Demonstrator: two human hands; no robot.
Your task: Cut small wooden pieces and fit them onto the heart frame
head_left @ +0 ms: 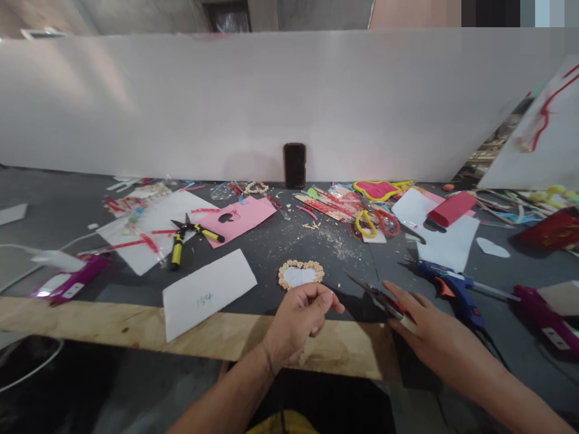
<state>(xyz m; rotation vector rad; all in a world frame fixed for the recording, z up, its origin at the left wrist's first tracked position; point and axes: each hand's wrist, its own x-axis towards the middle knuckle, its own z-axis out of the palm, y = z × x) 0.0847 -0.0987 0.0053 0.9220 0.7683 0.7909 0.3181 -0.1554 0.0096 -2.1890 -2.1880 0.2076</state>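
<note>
My left hand (304, 310) is closed in a pinch just in front of the heart-shaped piece (299, 275), which has a white middle and a border of small beige beads. Whatever its fingertips hold, if anything, is too small to make out. To the right, my right hand (418, 322) has its thumb and fingers around the dark red handle of a pair of scissors (377, 295). The scissors' pointed blades face away to the left, low over the dark table (330, 241).
At left lie yellow-black pliers (177, 250), a folded white card (208, 295) and pink paper (253, 217). A phone (295, 166) leans on the white board. Yellow-and-red-handled scissors (366, 224), a blue glue gun (446, 277) and craft scraps lie at right.
</note>
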